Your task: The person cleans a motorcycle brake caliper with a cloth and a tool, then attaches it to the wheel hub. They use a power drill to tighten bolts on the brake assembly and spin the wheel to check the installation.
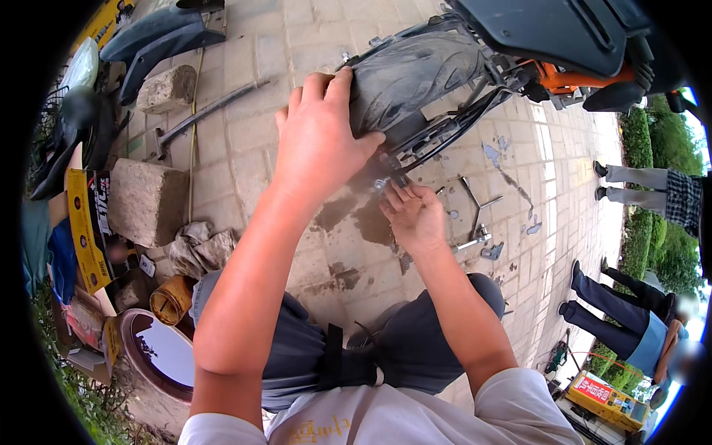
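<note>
A motorcycle's worn black wheel tyre (415,74) lies across the upper middle, with the swingarm bars (437,141) along its near side. My left hand (322,133) grips the tyre's end, fingers over its far edge and thumb on the near side. Just below, my right hand (417,219) is turned palm up, its fingers bent at the dark end of the swingarm. Beside those fingertips a small shiny metal part (380,184) shows; exactly what they pinch is hidden.
A three-way wrench (477,206) and a ratchet (473,241) lie on the paving at right. Leftward are a hammer (200,115), concrete blocks (148,202), a rusty can (172,299) and a round basin (159,352). Several people (623,319) stand at far right.
</note>
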`<action>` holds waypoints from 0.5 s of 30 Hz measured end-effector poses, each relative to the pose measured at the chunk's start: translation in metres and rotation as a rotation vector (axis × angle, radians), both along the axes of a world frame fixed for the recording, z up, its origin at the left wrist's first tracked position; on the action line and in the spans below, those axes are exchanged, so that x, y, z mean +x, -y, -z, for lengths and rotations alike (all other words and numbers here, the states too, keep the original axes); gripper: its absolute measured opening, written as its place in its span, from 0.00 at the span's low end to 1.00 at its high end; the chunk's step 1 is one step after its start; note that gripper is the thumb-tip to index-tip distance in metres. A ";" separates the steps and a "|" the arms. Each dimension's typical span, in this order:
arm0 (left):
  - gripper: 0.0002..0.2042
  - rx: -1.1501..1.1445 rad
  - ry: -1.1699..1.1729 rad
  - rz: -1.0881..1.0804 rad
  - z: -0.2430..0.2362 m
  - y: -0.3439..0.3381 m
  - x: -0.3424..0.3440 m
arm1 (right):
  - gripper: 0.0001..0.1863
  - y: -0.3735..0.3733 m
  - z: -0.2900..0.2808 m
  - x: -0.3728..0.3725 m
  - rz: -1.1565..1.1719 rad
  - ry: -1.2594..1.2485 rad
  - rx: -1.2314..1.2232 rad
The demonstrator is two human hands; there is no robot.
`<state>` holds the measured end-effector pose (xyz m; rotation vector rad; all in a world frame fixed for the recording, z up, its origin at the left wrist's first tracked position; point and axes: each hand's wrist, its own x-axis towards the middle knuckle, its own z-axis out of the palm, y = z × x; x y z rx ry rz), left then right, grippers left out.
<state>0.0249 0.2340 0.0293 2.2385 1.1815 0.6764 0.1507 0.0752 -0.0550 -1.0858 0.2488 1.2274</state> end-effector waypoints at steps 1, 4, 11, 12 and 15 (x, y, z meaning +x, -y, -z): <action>0.39 -0.006 0.005 0.003 0.000 0.000 0.000 | 0.08 0.000 -0.002 -0.001 0.007 0.003 -0.014; 0.39 -0.009 0.012 0.009 0.001 -0.001 0.002 | 0.07 -0.004 -0.009 -0.005 0.004 0.001 -0.025; 0.38 0.004 0.050 0.011 0.002 -0.005 0.001 | 0.08 -0.001 -0.007 0.000 -0.034 0.013 0.005; 0.38 0.013 0.046 0.001 0.002 -0.005 0.000 | 0.08 -0.002 -0.008 -0.002 -0.042 0.025 -0.010; 0.38 -0.029 0.040 0.023 0.000 -0.005 -0.001 | 0.08 0.008 0.001 0.001 -0.064 0.043 0.038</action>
